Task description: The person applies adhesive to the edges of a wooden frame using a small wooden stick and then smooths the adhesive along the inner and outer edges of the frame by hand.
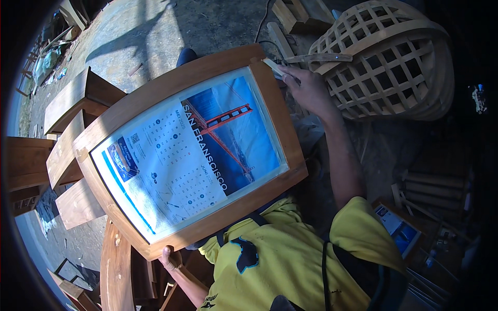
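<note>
A brown wooden frame point(276, 116) with slightly curved long sides lies tilted across the front of my body. Set inside it is a calendar sheet point(171, 155) under a clear, shiny cover, with a picture of a red bridge on blue. My left hand point(170, 258) grips the frame's near left corner, thumb on top and the other fingers hidden beneath. At the far right corner, my right hand point(306, 88) is closed on a pale flat piece point(273, 68), whose end rests on or just over the frame's edge. Its exact kind does not show.
A latticed wooden piece point(384, 65) stands at the far right, with a wooden stick point(321, 58) beside it. Curved wooden boxes point(67, 106) and a curved board point(116, 264) sit at left. Another framed sheet point(397, 228) lies at lower right.
</note>
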`<state>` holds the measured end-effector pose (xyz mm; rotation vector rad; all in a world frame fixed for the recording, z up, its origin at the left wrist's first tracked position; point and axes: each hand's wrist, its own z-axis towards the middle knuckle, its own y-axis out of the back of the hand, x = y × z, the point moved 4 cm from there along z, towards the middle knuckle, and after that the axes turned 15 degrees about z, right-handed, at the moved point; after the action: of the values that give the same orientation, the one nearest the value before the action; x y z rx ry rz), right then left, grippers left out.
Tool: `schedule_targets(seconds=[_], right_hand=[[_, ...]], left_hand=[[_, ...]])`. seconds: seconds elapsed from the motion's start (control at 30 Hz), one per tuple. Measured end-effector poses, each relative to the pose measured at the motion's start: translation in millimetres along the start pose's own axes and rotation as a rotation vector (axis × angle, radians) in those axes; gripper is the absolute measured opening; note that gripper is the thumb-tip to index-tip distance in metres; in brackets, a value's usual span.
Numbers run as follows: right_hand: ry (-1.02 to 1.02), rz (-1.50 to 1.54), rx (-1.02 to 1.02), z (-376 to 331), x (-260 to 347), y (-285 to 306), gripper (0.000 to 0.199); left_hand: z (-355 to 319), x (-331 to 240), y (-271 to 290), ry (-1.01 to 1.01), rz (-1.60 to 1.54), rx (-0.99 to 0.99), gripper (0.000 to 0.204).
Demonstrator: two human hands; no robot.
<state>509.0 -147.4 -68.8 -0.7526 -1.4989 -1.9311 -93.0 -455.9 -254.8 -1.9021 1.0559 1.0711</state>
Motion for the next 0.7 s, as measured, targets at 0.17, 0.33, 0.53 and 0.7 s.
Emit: schedule_targets(seconds=[0.17, 0.33, 0.53, 0.7], right_hand=[[-0.149, -0.074, 0.098, -3, -16, -5, 0.032], [-0.152, 0.033, -0.011, -27, -21, 11, 0.034], [0.003, -0.106, -0.119, -17, -28, -14, 0.037], [-0.011, -0.422, -0.092, -18, -4, -26, 0.037]], left_hand=[[6, 5, 15, -0.017, -0.005, 0.089, 0.053], [6, 3, 3, 0.06, -0.033, -0.037, 0.062], [8, 3, 11, 0.005, -0.014, -0.017, 0.061], [5, 3, 3, -0.005, -0.025, 0.004, 0.065]])
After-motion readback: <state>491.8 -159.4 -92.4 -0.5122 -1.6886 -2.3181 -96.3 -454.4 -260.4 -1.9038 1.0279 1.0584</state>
